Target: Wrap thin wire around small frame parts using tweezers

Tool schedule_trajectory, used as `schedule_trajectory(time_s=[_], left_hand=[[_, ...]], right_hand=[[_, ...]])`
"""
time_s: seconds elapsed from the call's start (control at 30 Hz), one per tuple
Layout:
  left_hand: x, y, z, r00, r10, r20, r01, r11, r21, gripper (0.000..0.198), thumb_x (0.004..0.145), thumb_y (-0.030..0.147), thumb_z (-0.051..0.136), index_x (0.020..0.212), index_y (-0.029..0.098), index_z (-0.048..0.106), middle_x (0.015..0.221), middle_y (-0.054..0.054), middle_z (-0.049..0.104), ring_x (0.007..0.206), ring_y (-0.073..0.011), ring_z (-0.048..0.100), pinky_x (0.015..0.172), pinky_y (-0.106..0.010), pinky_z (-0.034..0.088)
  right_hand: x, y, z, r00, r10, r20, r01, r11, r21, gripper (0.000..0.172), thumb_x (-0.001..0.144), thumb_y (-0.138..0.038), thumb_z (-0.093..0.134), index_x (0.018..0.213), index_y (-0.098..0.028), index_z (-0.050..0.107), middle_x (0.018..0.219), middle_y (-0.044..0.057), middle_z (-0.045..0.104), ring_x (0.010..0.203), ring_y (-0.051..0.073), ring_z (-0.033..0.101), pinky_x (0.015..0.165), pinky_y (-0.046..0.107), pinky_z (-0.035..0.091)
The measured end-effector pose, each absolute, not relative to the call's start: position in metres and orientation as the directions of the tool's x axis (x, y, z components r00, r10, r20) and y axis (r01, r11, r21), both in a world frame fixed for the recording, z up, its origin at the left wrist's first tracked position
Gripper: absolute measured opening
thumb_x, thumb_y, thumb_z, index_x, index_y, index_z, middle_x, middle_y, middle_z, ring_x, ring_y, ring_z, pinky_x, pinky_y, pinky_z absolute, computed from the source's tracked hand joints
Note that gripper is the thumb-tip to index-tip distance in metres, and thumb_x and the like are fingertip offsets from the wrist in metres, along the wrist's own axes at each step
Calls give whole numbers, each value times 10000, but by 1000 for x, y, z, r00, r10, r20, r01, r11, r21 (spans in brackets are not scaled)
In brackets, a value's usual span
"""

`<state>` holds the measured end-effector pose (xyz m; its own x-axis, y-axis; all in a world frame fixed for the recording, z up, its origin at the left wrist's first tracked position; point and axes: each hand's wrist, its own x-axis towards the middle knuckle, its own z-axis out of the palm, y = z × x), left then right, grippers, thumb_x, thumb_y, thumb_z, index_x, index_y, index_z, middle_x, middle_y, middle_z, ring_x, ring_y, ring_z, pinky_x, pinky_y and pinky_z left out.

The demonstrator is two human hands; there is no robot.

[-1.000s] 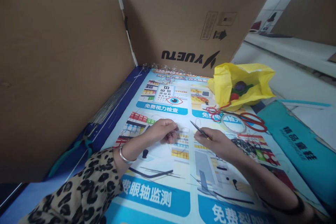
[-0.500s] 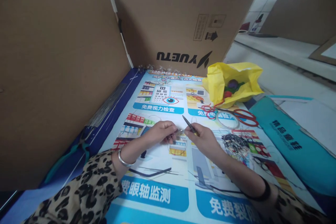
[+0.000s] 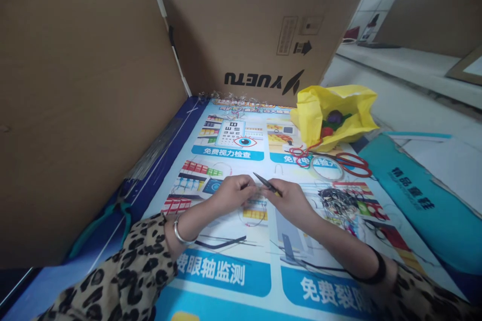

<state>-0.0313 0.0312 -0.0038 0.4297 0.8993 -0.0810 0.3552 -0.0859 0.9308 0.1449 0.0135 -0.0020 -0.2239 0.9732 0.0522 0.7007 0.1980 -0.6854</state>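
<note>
My left hand (image 3: 236,193) is closed in a pinch at the middle of the printed sheet, its fingertips meeting those of my right hand (image 3: 289,201). A thin wire seems to run between the fingertips, mostly hidden by them. In my right fist lies a slim, dark, pointed tool (image 3: 262,179) with a yellow patch near the grip, its tip aimed up and left. Its handle is covered, so its exact kind does not show. Below the hands, a thin wire loop (image 3: 253,221) hangs or lies over the sheet. Dark strips (image 3: 226,243) rest nearer me.
Teal-handled pliers (image 3: 119,206) and a bundle of thin wires (image 3: 160,148) lie left. Right are a yellow bag (image 3: 311,110) with coloured balls, red-handled scissors (image 3: 356,164), a pale ring (image 3: 312,170), a black-and-silver tangle (image 3: 337,200) and a teal box (image 3: 410,185). Cardboard walls (image 3: 241,25) stand behind.
My hands have drawn closer until the fingertips meet, hiding the shiny wire between them. The pointed tool has tilted flatter, its tip lower and further left.
</note>
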Motion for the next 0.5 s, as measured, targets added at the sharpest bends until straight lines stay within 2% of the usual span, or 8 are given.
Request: schedule_trajectory(time_s=[0.17, 0.37, 0.5], left_hand=[[-29, 32, -5, 396, 916, -68, 380, -96, 920, 196, 776, 331, 512, 709, 161, 579, 460, 46, 499, 431, -67, 433, 455, -181, 344], [-34, 39, -6, 466, 863, -195, 189, 118, 975, 328, 766, 462, 521, 721, 137, 528, 503, 15, 534, 437, -70, 493, 432, -170, 365], [-39, 40, -5, 447, 878, -173, 147, 118, 982, 338, 756, 474, 531, 694, 142, 513, 524, 10, 545, 452, -70, 499, 429, -165, 368]], right_hand=[[145, 15, -3, -257, 964, 66, 726, 237, -646, 212, 772, -316, 455, 611, -189, 510, 563, -34, 497, 569, 115, 470, 520, 223, 303], [147, 19, 0, -191, 981, 23, 696, 152, -702, 223, 780, -366, 444, 706, -196, 568, 607, -27, 537, 591, 127, 486, 550, 232, 334], [152, 20, -1, -146, 989, 13, 691, 111, -714, 229, 779, -371, 447, 741, -194, 586, 645, -16, 564, 619, 134, 500, 589, 244, 355]])
